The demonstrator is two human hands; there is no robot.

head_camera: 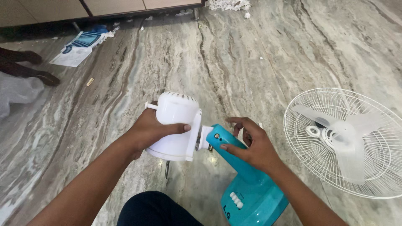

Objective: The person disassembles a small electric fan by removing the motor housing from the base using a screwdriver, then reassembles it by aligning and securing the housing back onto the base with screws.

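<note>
One fan, taken apart into two lots, lies on the marble floor (259, 62). The first lot is in hand: a single white motor housing (176, 125) joined at its neck to a single teal stand (247, 184), held low over the floor in front of the person's knee (153, 209). The left hand (150, 129) wraps the housing from the far side, its fingers clenched round the white shell with the thumb lying across the front face. The right hand (251, 144) sits on the top of the teal stand's neck, fingers grasping it, thumb pressed on the near face just beside one small screw (216, 135). A row of four white push buttons (236, 201) shows on the stand's base. One thin metal shaft (167, 169) sticks down from under the housing.

The second lot lies well apart to the right: one white wire grille (347, 142) flat on the floor, with one pale translucent blade set (351, 142) resting in it, apparently three blades, though the glare makes the count unsure.

Further off, at the far left, a printed blue-and-white sheet (77, 48) lies by the cabinet base (104, 6), near a clear plastic bag (16, 92). White crumbs of packing (228, 4) are scattered along the top edge. Nothing lies between the hands and the grille.
</note>
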